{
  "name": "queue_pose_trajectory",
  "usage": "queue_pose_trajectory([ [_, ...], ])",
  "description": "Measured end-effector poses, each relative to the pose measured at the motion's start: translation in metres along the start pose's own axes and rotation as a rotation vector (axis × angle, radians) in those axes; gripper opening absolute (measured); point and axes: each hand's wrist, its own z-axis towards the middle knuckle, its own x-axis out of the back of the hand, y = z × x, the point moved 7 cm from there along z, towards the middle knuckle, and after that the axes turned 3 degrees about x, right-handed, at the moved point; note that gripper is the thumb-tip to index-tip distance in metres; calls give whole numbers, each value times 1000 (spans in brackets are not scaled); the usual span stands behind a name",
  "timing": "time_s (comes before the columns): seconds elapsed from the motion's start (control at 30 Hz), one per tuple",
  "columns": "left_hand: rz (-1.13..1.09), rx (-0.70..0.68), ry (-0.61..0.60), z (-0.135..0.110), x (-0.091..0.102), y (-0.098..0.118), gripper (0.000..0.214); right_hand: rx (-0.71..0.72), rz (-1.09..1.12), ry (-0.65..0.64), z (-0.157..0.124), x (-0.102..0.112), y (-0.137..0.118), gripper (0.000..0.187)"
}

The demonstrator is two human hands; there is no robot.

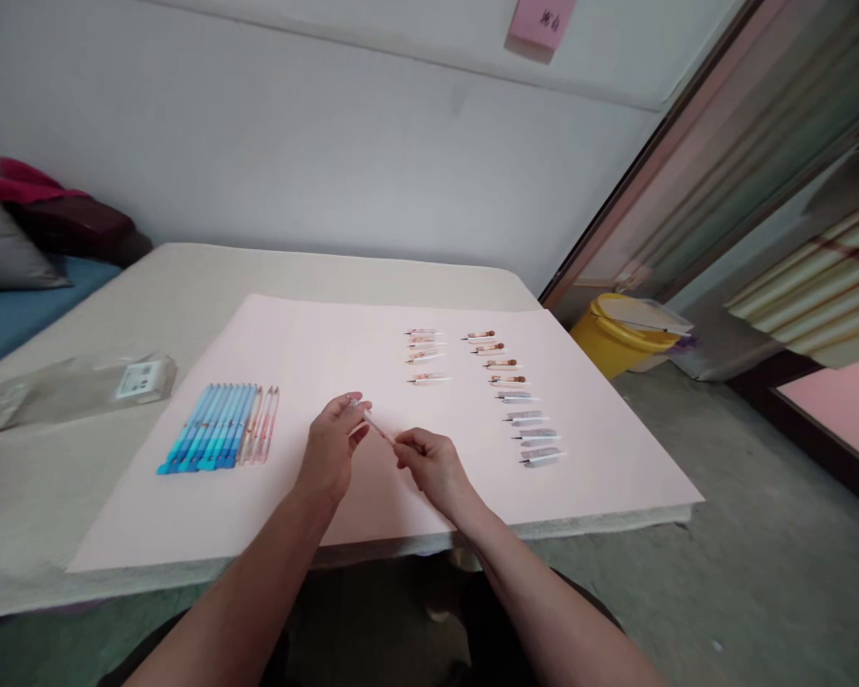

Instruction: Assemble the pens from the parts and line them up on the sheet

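Observation:
Between my hands, a slim pen (379,426) with a clear and reddish barrel slants over the pink sheet (358,343). My left hand (334,447) is closed on its upper end, where a small clear part shows at the fingertips. My right hand (433,468) pinches the lower end. To the left lies a row of blue pens (211,425) beside a few clear pink-toned pens (261,425). Pens with exposed dark tips lie on the right: a column of pinkish ones (424,358), several with brown ends (501,364), and several greyish-blue ones (536,437).
A clear plastic bag (78,389) with a white label lies on the cream tablecloth (186,277) at left. Behind the table stands a white wall (329,143). A yellow bucket (608,334) is on the floor past the right edge. A cushion (7,239) sits far left.

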Motion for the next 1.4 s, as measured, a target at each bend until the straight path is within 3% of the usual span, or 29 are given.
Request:
queue_pose_trajectory([
  [0.1,70,-44,50,1,4,2,23,26,-35,-5,0,0,2,15],
  [0.27,-19,-17,-18,3,0,0,34,18,-41,2,0,1,1,14],
  [0.47,79,-23,111,1,7,1,32,30,-65,-11,-2,-1,-2,14],
  [0.63,-17,-3,7,2,0,0,42,29,-63,2,-1,1,0,15],
  [0.8,98,-44,125,1,7,3,44,36,-67,-3,-2,1,-3,14],
  [0.97,14,-11,5,2,0,0,51,27,-62,8,-2,2,-1,14],
  [1.13,128,-45,121,1,6,2,53,42,-66,-3,-2,2,-3,14],
  [1.3,29,-12,21,3,2,-2,53,38,-55,4,-1,3,-1,14],
  [1.4,64,-15,67,3,6,-3,51,40,-51,9,-1,3,-1,14],
])
